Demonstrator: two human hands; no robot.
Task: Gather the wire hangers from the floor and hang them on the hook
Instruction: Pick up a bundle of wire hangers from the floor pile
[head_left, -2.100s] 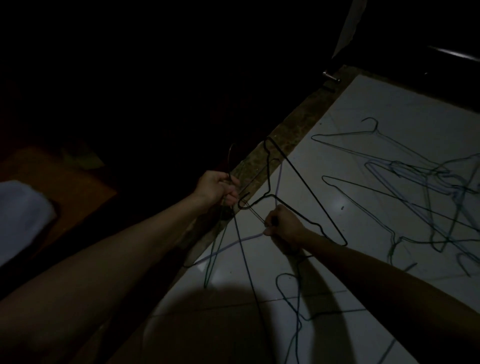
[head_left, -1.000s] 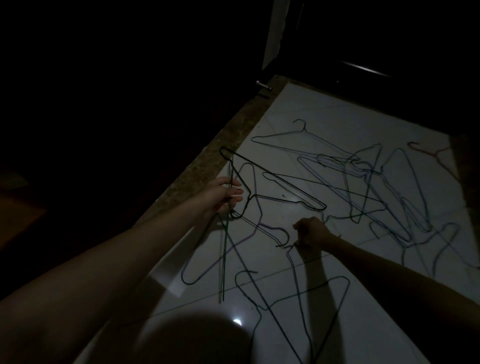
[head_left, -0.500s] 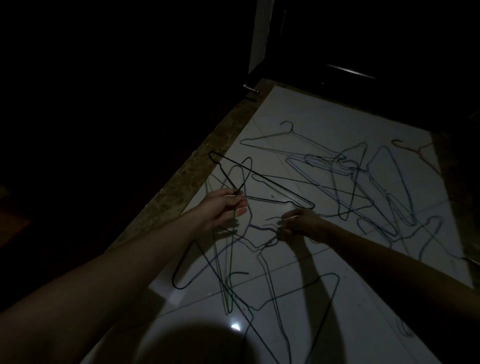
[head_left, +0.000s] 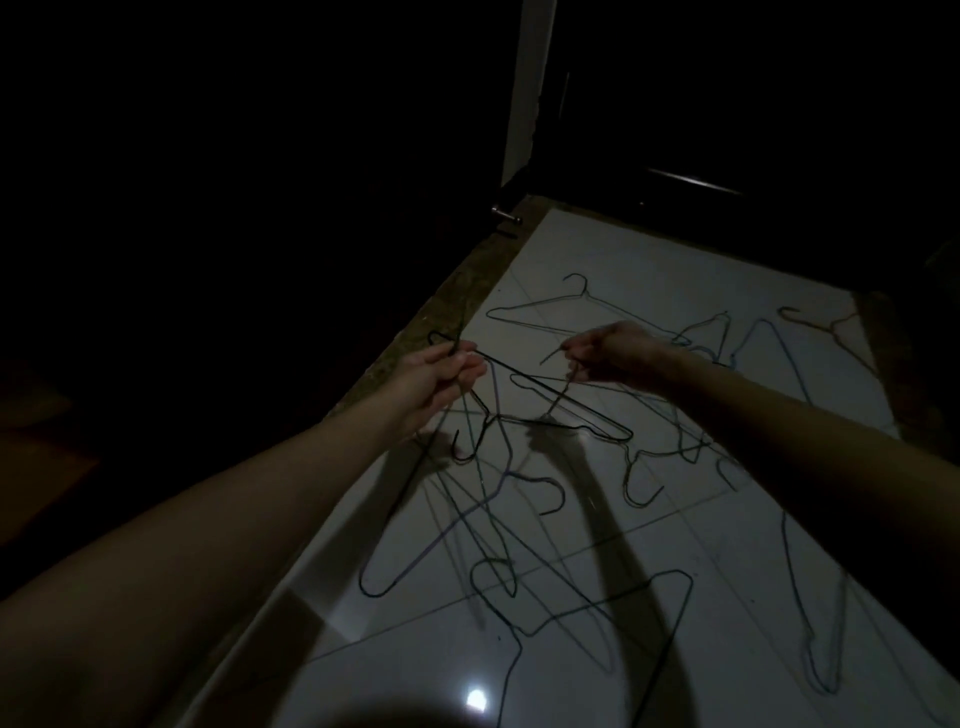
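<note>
- Pretty dark shot, only the white tiled floor (head_left: 675, 249) is lit, everything off its left edge is lost in black.
- The left hand (head_left: 439, 382) is held up over the floor's left edge, fingers curled and clamped on a bunch of dark wire hangers (head_left: 550, 415). The bunch is gripped at one corner, so the hangers dangle down and to the right with their hooks pointing at the floor.
- The right hand (head_left: 610, 353) is raised just right of the left one, well apart from it. Its fingertips are pinched together on a thin grey hanger wire (head_left: 558, 389), which runs down from the pinch toward the tiles. How much of that hanger is off the floor can't be told in this light.
- A tangle of loose hangers (head_left: 519, 587) is spread on the tiles below both hands, overlapping each other, reaching toward the near edge.
- One lone hanger (head_left: 571, 306) is laid flat near the far left part of the floor, hook pointing away.
- More hangers (head_left: 769, 353) are piled along the right side, and a reddish one (head_left: 826, 327) is seen at the far right corner.
- A small metal door stopper (head_left: 506, 215) is sat just past the far left corner, next to a pale door frame (head_left: 524, 104).
- A bright light glare (head_left: 475, 699) is reflected on the tiles at the near edge.
</note>
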